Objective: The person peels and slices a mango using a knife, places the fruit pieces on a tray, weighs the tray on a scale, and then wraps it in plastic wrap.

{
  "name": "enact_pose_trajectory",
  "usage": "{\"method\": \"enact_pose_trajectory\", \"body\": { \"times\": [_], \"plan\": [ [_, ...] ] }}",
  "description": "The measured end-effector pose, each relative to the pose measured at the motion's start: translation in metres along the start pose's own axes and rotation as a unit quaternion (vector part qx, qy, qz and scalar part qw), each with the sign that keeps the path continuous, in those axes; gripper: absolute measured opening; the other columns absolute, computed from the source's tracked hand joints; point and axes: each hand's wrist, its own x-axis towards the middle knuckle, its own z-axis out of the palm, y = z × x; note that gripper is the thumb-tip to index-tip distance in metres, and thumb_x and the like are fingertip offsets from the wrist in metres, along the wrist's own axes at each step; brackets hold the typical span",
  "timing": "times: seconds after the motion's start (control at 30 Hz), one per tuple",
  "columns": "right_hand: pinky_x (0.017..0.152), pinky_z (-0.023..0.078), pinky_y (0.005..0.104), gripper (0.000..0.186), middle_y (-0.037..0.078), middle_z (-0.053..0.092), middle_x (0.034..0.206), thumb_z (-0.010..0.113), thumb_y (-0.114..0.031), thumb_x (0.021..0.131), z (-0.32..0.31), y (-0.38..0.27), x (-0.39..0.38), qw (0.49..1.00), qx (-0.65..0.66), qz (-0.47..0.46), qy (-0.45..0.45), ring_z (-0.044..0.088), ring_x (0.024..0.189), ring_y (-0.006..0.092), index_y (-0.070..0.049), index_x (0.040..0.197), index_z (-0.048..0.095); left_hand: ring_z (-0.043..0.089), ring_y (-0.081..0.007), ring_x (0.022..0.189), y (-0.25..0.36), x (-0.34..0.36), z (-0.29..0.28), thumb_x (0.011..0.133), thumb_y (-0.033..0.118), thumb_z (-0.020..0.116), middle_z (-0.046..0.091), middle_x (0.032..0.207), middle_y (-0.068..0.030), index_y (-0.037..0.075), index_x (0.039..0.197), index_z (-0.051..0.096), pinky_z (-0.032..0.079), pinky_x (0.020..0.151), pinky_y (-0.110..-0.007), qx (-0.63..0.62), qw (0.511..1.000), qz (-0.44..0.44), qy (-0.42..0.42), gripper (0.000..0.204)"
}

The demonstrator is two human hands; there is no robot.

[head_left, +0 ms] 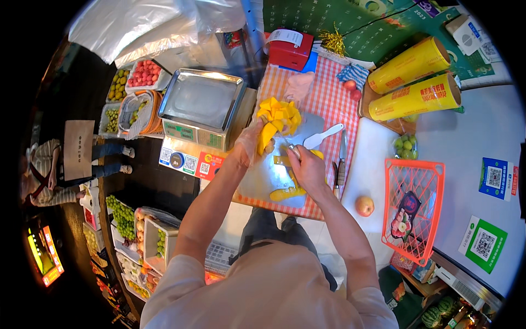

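My left hand (250,143), in a thin clear plastic glove, closes on a yellow mango piece (267,135). Just beyond it is a heap of cut mango chunks (279,112); what holds the heap is hard to make out. My right hand (309,170) is wrapped around the handle of a knife (294,149), mostly hidden by the fingers. Both hands are over a shiny cutting board (257,178). More yellow mango (287,194), peel or flesh, lies on the board near my right wrist. A white spatula-like tool (323,136) rests right of the chunks.
Another knife (342,162) lies right of the board on the checked tablecloth (342,112). A metal-topped scale (201,98) stands left. To the right are an apple (364,206), an orange basket (441,214), bagged green fruit (405,146) and yellow film rolls (413,101).
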Motion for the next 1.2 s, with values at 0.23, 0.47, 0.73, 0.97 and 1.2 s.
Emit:
{"method": "enact_pose_trajectory", "body": {
  "times": [0.23, 0.47, 0.73, 0.97, 1.2],
  "plan": [
    [0.058, 0.049, 0.0444, 0.025, 0.017, 0.065, 0.072, 0.065, -0.029, 0.095, 0.014, 0.031, 0.019, 0.997, -0.025, 0.031, 0.059, 0.065, 0.066, 0.0379, -0.004, 0.088, 0.065, 0.059, -0.0151, 0.073, 0.001, 0.012, 0.009, 0.106, 0.033, 0.047, 0.065, 0.101, -0.0065, 0.006, 0.125, 0.054, 0.051, 0.057, -0.024, -0.080, 0.995, -0.009, 0.064, 0.033],
    [0.057, 0.048, 0.0440, 0.024, 0.018, 0.064, 0.070, 0.065, -0.028, 0.095, -0.002, 0.012, 0.019, 0.997, 0.015, 0.061, 0.054, 0.064, 0.064, 0.0375, -0.004, 0.091, 0.067, 0.054, -0.0139, 0.064, -0.003, 0.015, -0.013, 0.107, 0.032, 0.047, 0.064, 0.099, -0.0066, 0.004, 0.123, 0.055, 0.049, 0.056, -0.026, -0.067, 0.995, 0.006, 0.078, 0.033],
    [0.057, 0.052, 0.0440, 0.027, 0.017, 0.068, 0.076, 0.066, -0.029, 0.094, 0.008, -0.006, 0.012, 1.000, -0.006, -0.006, 0.022, 0.067, 0.067, 0.0362, -0.004, 0.086, 0.063, 0.053, -0.0113, 0.066, -0.006, 0.019, -0.014, 0.107, 0.033, 0.045, 0.064, 0.100, -0.0055, 0.006, 0.125, 0.055, 0.047, 0.056, -0.023, -0.048, 0.998, 0.037, 0.023, 0.034],
    [0.058, 0.052, 0.0473, 0.032, 0.018, 0.068, 0.073, 0.063, -0.034, 0.095, 0.019, 0.007, 0.017, 0.999, -0.035, 0.008, 0.006, 0.067, 0.065, 0.0377, -0.004, 0.085, 0.063, 0.060, -0.0129, 0.073, -0.011, 0.021, -0.008, 0.107, 0.030, 0.048, 0.067, 0.107, -0.0068, 0.007, 0.129, 0.054, 0.051, 0.060, -0.022, -0.087, 0.993, 0.039, 0.073, 0.033],
    [0.058, 0.052, 0.0472, 0.031, 0.019, 0.067, 0.071, 0.064, -0.031, 0.095, 0.019, 0.002, 0.024, 0.997, -0.040, 0.060, 0.001, 0.066, 0.065, 0.0384, -0.003, 0.083, 0.062, 0.062, -0.0140, 0.080, -0.014, 0.013, -0.027, 0.107, 0.034, 0.046, 0.067, 0.105, -0.0047, 0.007, 0.124, 0.058, 0.052, 0.062, -0.025, -0.071, 0.990, 0.045, 0.117, 0.034]
  ]
}}
